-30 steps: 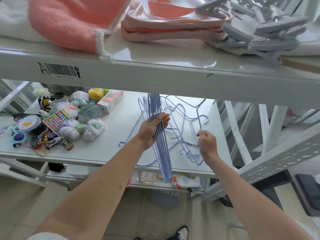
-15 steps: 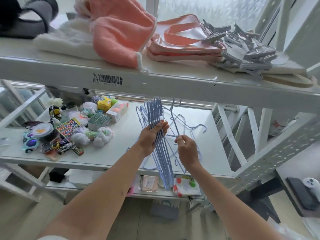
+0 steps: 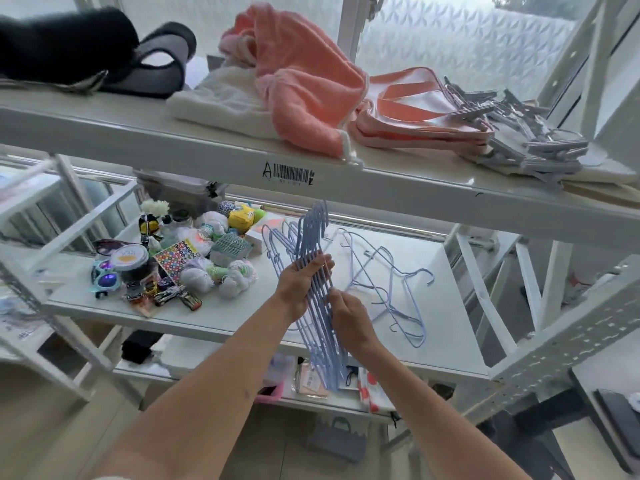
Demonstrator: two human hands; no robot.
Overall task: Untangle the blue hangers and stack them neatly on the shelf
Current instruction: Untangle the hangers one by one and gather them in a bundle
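Your left hand (image 3: 300, 285) gripped the gathered bundle of blue hangers (image 3: 317, 271) from the left, fingers curled across the wires and thumb behind, forearm reaching up from the lower left. Your right hand (image 3: 348, 315) met the same bundle just below the left hand, its fingertips pinching the wires on the right edge, wrist bent slightly inward.

Half a second earlier your right hand had been pinching a single hanger a little to the right of the bundle; it had since closed in against the bundle, and that hanger no longer stood apart. The second before that, the same hand had been well out among the loose wires.

The bundle stood nearly upright and tilted, hooks up near the underside of the upper shelf (image 3: 207, 147), lower corners dropping past the front edge of the middle shelf (image 3: 415, 355). The wires were thin, pale blue and closely aligned. To the right of the bundle, a few loose hangers (image 3: 388, 282) lay tangled flat on the middle shelf. To the left of the bundle sat a heap of small items (image 3: 180, 265), including a sticker sheet and mesh-wrapped balls.
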